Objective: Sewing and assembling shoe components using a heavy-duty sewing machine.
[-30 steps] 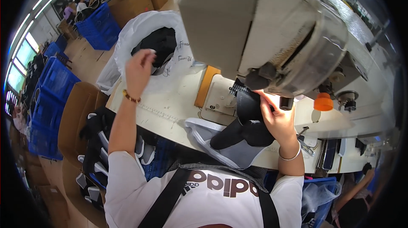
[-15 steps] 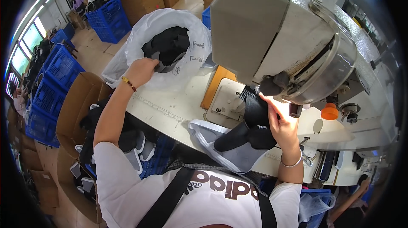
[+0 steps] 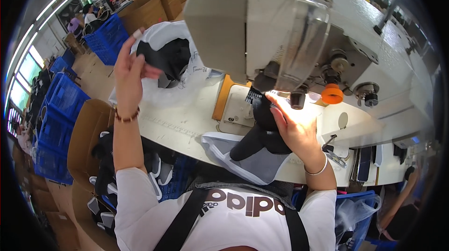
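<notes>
My left hand (image 3: 130, 68) is raised beside a white plastic bag (image 3: 163, 30), its fingers spread and slightly blurred. Close by its fingertips is a black fabric piece (image 3: 158, 56) at the bag's mouth; I see no clear grip on it. More black pieces lie inside the bag. At the sewing machine (image 3: 220, 26), my right hand (image 3: 298, 129) is closed on the edge of a black-and-grey shoe upper (image 3: 255, 160). The upper's far end reaches under the machine head by the metal plate (image 3: 236, 111). Its grey, white-edged part spreads over the table's near edge.
A carton (image 3: 89, 132) with black and grey pieces stands at my left. Blue crates (image 3: 58, 115) line the left side, with another blue crate (image 3: 110, 38) farther back. An orange knob (image 3: 331, 94) sticks out of the machine. Scissors-like metal tools (image 3: 336, 158) lie at the right.
My left hand has let go at the bag's mouth, lifting up and left with its fingers spreading. The black piece there has shifted. My right hand stays on the upper; the view has turned.
</notes>
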Action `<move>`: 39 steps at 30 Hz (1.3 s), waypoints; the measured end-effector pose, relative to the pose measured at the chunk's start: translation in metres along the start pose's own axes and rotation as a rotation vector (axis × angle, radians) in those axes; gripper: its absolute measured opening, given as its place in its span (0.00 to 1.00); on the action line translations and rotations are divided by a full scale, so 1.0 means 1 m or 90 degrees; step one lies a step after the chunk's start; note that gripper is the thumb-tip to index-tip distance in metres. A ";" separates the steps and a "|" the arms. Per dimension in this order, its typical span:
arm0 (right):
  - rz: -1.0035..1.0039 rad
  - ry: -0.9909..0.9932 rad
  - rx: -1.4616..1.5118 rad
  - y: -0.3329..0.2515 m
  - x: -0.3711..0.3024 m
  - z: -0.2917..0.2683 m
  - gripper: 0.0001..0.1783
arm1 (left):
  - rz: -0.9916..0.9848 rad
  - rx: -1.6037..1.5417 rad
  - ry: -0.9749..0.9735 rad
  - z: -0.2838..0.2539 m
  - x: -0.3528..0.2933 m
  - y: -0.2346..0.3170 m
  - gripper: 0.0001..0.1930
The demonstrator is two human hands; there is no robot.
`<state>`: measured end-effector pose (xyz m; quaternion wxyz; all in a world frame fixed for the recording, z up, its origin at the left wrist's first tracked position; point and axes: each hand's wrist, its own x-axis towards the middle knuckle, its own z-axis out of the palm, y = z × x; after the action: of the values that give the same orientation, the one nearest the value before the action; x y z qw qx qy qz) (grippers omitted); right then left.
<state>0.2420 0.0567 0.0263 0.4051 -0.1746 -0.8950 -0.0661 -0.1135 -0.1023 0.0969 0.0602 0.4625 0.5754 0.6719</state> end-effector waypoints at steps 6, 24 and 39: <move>-0.015 -0.020 0.079 -0.030 -0.004 -0.014 0.37 | 0.048 -0.029 -0.103 0.068 -0.089 0.017 0.15; -0.118 -0.221 0.181 -0.029 0.006 -0.034 0.45 | 0.696 0.259 -0.273 0.105 -0.087 0.042 0.17; -0.118 -0.098 0.192 -0.014 0.005 -0.029 0.11 | 0.841 -0.188 -0.448 0.129 -0.112 0.006 0.20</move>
<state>0.2541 0.0376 0.0496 0.3494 -0.0333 -0.9353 0.0448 0.0418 -0.0802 0.0289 -0.1134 0.8845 0.0298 0.4516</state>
